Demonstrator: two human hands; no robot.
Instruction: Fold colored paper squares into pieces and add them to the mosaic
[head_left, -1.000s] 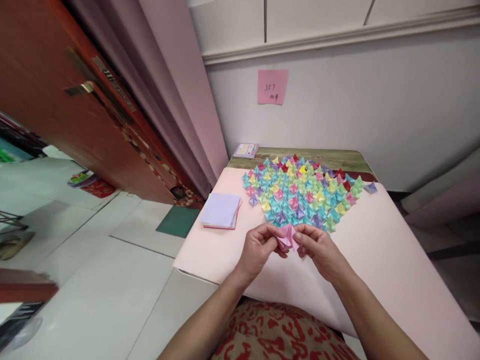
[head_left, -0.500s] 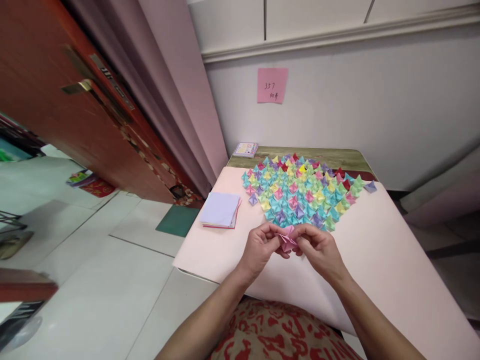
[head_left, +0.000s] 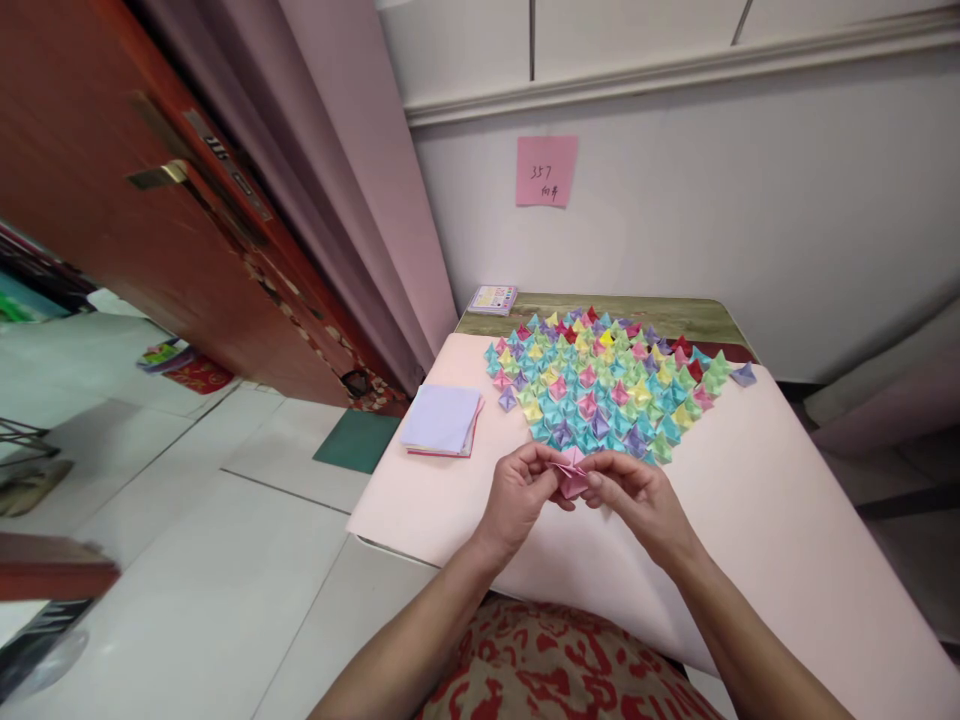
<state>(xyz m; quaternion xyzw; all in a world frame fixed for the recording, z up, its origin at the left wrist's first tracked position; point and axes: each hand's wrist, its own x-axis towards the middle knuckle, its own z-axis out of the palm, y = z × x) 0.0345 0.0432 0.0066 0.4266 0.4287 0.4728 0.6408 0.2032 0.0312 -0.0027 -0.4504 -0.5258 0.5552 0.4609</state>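
Note:
My left hand (head_left: 520, 494) and my right hand (head_left: 636, 497) meet over the near part of a pale pink table cover (head_left: 757, 520). Both pinch one small folded pink paper piece (head_left: 571, 476) between their fingertips, the left on its left side and the right on its right. Just beyond the hands lies a wide patch of several small folded paper pieces (head_left: 604, 385) in blue, green, yellow, pink and purple, packed side by side. A single purple folded piece (head_left: 742, 375) sits at the patch's right end.
A stack of square paper sheets (head_left: 442, 421), lavender on top, lies left of the patch. A small printed paper pack (head_left: 493, 299) rests on the wooden tabletop by the wall. A pink note (head_left: 546, 171) sticks to the wall. A reddish door (head_left: 142, 210) and curtain stand left.
The pink piece has been turned and pressed flatter between my fingers, and both hands have shifted slightly up toward the patch.

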